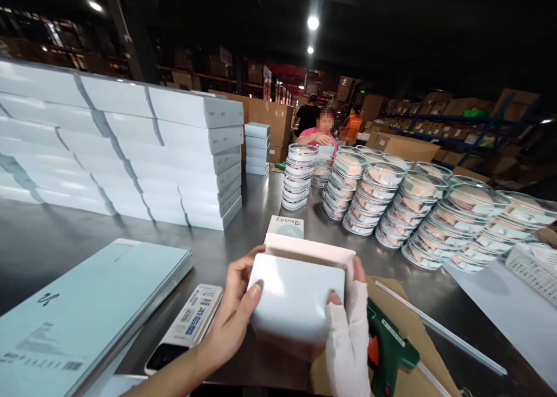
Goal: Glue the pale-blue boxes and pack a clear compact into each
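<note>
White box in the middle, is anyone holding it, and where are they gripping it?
Yes. Both hands hold the white box by its sides: the bare left hand on the left edge, the gloved right hand on the right edge, thumbs on top.

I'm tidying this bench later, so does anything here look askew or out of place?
Mostly orderly. The rows of clear containers lean back instead of standing upright, and a glue gun lies on loose cardboard beside the white box that both hands hold.
</note>
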A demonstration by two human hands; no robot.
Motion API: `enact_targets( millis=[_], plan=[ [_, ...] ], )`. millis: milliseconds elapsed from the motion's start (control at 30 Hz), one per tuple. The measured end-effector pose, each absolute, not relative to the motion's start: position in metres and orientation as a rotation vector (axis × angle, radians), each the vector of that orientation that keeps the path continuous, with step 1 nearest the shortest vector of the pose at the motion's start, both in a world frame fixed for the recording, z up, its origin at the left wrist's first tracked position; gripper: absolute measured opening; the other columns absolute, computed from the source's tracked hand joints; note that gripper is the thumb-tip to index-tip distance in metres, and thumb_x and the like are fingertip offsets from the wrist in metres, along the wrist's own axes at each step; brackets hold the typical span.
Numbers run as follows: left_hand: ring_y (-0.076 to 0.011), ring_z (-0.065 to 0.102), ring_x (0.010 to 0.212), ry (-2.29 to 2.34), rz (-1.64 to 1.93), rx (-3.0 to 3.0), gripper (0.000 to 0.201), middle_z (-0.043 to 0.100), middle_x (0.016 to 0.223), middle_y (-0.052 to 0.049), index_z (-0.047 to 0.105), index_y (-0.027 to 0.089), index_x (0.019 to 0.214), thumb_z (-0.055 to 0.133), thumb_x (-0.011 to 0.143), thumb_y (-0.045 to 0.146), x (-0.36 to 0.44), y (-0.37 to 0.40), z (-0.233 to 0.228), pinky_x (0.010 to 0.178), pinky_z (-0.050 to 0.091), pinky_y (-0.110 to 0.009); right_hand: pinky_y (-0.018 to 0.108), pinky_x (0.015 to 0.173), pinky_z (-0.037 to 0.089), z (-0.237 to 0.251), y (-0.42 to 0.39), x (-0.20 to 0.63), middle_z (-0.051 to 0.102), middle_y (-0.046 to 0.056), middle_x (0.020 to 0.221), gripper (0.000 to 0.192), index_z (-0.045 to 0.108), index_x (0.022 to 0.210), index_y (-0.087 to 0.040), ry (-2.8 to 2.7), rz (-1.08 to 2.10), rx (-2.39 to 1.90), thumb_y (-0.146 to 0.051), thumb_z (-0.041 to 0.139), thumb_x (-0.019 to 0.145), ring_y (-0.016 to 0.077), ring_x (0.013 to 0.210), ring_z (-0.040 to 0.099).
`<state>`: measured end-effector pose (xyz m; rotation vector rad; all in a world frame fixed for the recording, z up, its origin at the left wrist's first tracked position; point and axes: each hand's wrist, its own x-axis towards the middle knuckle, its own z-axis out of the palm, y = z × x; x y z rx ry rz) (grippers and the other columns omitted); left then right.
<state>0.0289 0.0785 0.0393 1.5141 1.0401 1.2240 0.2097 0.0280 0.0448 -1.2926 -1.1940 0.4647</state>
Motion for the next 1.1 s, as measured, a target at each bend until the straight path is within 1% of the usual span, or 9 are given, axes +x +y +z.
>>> enact_targets(
  millis=[100,167,300,367,433,533,800,933,1100],
  plan=[
    [-0.0331,0.043,0.145,0.957,1.148,1.627,0.059,0.041,0.160,-0.011,0.046,0.027,0.142,0.049,0.094,0.062,0.021,0.076,0.040,0.112,0.045,-0.044,0.051,0.124,0.026,0.047,0.027,0.206,0.022,0.004,0.171,0.074,0.001,0.162,-0.040,-1.124,0.454,-1.276,-0.047,0.045,0.103,0.0247,0.156,0.022],
    [-0.0369,0.043,0.144,0.909,0.998,1.781,0.056,0.058,0.146,-0.011,0.063,0.026,0.129,0.069,0.083,0.058,0.008,0.078,0.044,0.114,0.043,-0.048,0.048,0.121,0.033,0.050,0.022,0.220,0.024,0.005,0.170,0.075,-0.004,0.161,-0.039,-1.169,0.472,-1.229,-0.050,0.042,0.103,0.0231,0.154,0.029],
    [-0.0389,0.054,0.134,1.048,1.150,1.792,0.047,0.073,0.126,-0.008,0.076,0.030,0.114,0.081,0.073,0.053,-0.021,0.082,0.054,0.111,0.046,-0.048,0.045,0.103,0.052,0.048,0.001,0.292,0.063,0.015,0.142,0.074,0.031,0.153,-0.023,-1.227,0.391,-1.651,-0.063,0.042,0.092,0.0276,0.125,0.065],
    [-0.0366,0.062,0.124,1.108,1.184,1.713,0.045,0.072,0.127,-0.005,0.075,0.033,0.116,0.079,0.075,0.053,-0.025,0.077,0.050,0.100,0.055,-0.042,0.050,0.086,0.056,0.038,-0.011,0.333,0.078,0.014,0.094,0.054,0.066,0.109,-0.023,-1.108,0.271,-2.062,-0.064,0.055,0.076,0.0360,0.091,0.075],
    [-0.0350,0.063,0.122,1.097,1.088,1.702,0.044,0.070,0.131,-0.004,0.076,0.035,0.116,0.081,0.075,0.049,-0.020,0.066,0.037,0.099,0.056,-0.039,0.046,0.064,0.052,0.022,-0.019,0.362,0.065,0.006,0.052,0.031,0.062,0.062,-0.028,-1.025,0.300,-2.264,-0.057,0.069,0.064,0.0336,0.058,0.068],
    [-0.0354,0.061,0.128,1.029,0.852,1.767,0.048,0.065,0.139,-0.004,0.077,0.036,0.116,0.085,0.068,0.038,-0.004,0.048,0.006,0.107,0.050,-0.042,0.033,0.050,0.041,-0.005,-0.023,0.375,0.051,0.000,0.037,0.038,0.051,0.039,-0.027,-0.967,0.537,-2.295,-0.046,0.078,0.059,0.0227,0.041,0.055],
    [-0.0337,0.066,0.119,1.083,0.695,1.621,0.046,0.071,0.129,-0.006,0.077,0.029,0.112,0.078,0.066,0.029,-0.009,0.038,-0.040,0.099,0.056,-0.039,0.030,0.049,0.048,-0.023,-0.058,0.352,0.061,0.002,0.054,0.051,0.058,0.058,-0.022,-0.608,1.142,-1.760,-0.072,0.067,0.069,0.0178,0.048,0.059],
    [-0.0381,0.059,0.132,1.117,0.708,1.595,0.058,0.064,0.144,-0.008,0.075,0.032,0.120,0.084,0.063,0.035,-0.018,0.030,-0.049,0.096,0.058,-0.040,0.038,0.075,0.060,-0.013,-0.064,0.333,0.078,0.008,0.107,0.060,0.073,0.095,-0.030,-0.657,1.247,-1.207,-0.082,0.070,0.065,0.0299,0.100,0.074],
    [-0.0374,0.064,0.126,1.233,0.831,1.858,0.059,0.070,0.134,-0.008,0.073,0.034,0.124,0.083,0.067,0.035,-0.020,0.022,-0.040,0.100,0.057,-0.043,0.035,0.070,0.061,-0.011,-0.030,0.300,0.079,0.008,0.101,0.056,0.071,0.111,-0.028,-1.830,-0.103,-1.166,-0.072,0.039,0.096,0.0240,0.097,0.076]
  ],
)
